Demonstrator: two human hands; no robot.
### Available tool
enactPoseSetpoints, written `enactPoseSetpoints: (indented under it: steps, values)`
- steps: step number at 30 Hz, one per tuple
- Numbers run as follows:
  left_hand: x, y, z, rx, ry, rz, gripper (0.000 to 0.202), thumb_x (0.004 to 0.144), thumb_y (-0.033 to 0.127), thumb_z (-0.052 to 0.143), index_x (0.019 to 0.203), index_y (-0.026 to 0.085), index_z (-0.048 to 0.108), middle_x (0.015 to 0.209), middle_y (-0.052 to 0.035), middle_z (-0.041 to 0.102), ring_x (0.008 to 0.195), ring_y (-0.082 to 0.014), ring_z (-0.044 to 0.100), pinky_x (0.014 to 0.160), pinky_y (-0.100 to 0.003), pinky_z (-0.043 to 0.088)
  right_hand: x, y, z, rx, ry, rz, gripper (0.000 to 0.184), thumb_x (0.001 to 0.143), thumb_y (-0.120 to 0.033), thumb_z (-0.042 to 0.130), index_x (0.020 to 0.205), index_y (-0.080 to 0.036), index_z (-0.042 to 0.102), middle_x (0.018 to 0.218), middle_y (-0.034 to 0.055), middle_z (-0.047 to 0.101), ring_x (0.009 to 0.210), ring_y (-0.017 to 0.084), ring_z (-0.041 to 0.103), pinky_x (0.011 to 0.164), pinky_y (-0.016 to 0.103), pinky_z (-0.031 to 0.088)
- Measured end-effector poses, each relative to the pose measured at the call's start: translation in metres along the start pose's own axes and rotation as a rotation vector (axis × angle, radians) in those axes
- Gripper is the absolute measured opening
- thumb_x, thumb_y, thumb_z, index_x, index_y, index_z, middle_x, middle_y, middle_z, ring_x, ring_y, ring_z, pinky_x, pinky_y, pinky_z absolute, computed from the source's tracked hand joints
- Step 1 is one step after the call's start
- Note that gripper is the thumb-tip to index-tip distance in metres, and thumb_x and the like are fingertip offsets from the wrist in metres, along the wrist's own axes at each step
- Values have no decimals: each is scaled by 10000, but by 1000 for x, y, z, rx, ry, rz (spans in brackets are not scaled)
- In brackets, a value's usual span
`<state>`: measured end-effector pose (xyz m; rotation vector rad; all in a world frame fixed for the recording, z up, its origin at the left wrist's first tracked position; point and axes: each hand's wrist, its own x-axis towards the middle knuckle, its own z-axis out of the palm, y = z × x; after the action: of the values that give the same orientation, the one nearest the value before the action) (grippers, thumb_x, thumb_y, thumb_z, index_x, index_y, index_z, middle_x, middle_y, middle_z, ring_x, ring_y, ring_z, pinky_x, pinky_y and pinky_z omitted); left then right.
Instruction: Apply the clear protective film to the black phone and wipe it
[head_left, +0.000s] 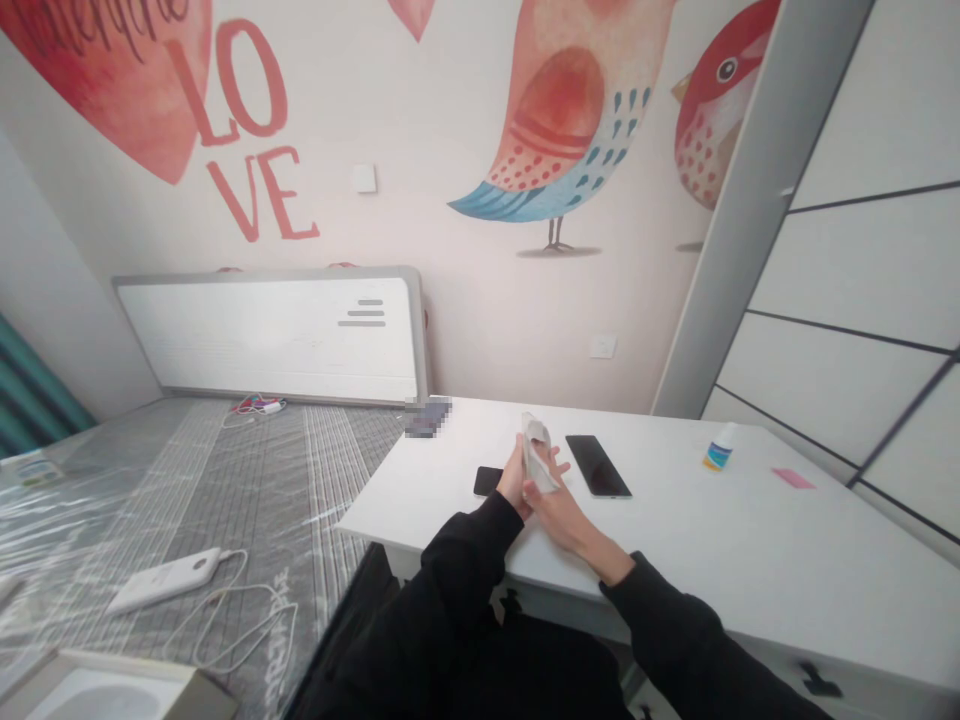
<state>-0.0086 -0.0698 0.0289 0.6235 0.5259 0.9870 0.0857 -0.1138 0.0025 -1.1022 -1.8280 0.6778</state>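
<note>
A crumpled white tissue (pixel 538 455) is pressed between my left hand (pixel 513 478) and my right hand (pixel 559 510), above the middle of a white desk (pixel 697 520). Both hands grip it, and it partly covers my right fingers. Just left of my left hand, a small black phone or device (pixel 487 481) lies on the desk, partly hidden by the hand. To the right of the tissue lies a larger black smartphone (pixel 598 466), screen up and apart from my fingers. Black sleeves cover both forearms.
A small bottle with a blue label (pixel 720 448) and a pink note (pixel 793 478) lie on the desk's right side. A blurred object (pixel 427 418) sits at the far corner. To the left, a plastic-covered mattress (pixel 247 500) holds a white power bank (pixel 165 580) and cables.
</note>
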Motion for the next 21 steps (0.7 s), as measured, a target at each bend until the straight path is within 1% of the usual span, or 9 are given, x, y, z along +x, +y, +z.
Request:
enactPoseSetpoints:
  steps: [3,4,7,9,11,13,16,19,21]
  values:
    - [-2,2,0,-30,-30,-10,705,973,740,253,1488,317,479,1531,-128,502,1301,-360,601,1093,-584,428,-3,-5,-2,-56,-45,-164,1164,805,-943,368,1665,-204,103,1722,151,62,1585,368,-22,1264,609,73]
    - [-2,2,1,-46,-31,-6,717,959,756,288,1470,298,498,1500,-138,531,1293,-362,607,1087,-575,436,-4,-6,-3,-76,-49,-168,1189,785,-958,373,1661,-189,140,1715,168,101,1583,383,-9,1260,624,60]
    - [-1,1,3,-78,-25,-28,738,922,763,420,1396,212,543,1365,-188,620,1234,-374,644,1054,-541,475,-5,-10,-9,-69,1,-79,1199,769,-975,346,1647,-168,218,1695,191,185,1579,401,54,1262,630,52]
    - [0,0,4,-80,-30,-74,706,935,738,417,1372,197,537,1342,-201,627,1223,-385,649,1040,-577,474,-8,-13,-11,-43,-6,-101,1185,787,-965,319,1657,-176,164,1708,177,137,1581,387,66,1269,614,73]
    - [0,0,5,-103,-18,-102,654,947,709,420,1383,229,511,1340,-186,626,1216,-377,654,1035,-606,465,-11,-15,-12,-55,-68,-178,1168,800,-955,299,1663,-187,125,1718,157,93,1582,389,46,1264,625,85]
    - [-1,-3,8,-137,3,-69,593,945,667,481,1365,251,524,1297,-147,647,1191,-349,671,1050,-567,468,-12,-13,-15,-80,-101,-177,1160,796,-961,280,1656,-189,180,1711,161,142,1575,416,51,1253,654,93]
    - [-4,-7,13,-135,10,14,531,939,610,552,1324,245,579,1232,-112,669,1171,-312,683,1068,-477,476,-9,-11,-22,-60,-62,-65,1083,837,-934,209,1632,-202,284,1679,174,252,1562,421,147,1250,640,165]
    - [-6,-2,15,-101,6,-32,593,961,628,486,1468,322,453,1314,-123,640,1191,-327,678,1059,-530,460,-10,-16,-23,-57,-105,-132,1110,828,-940,232,1648,-191,222,1697,173,193,1571,416,100,1260,634,118]
    - [-7,4,14,-114,9,-11,629,962,616,484,1521,351,377,1342,-128,630,1201,-332,674,1048,-532,463,-11,-23,-22,-60,-154,-164,1132,811,-949,257,1651,-191,205,1704,172,163,1574,423,49,1255,653,53]
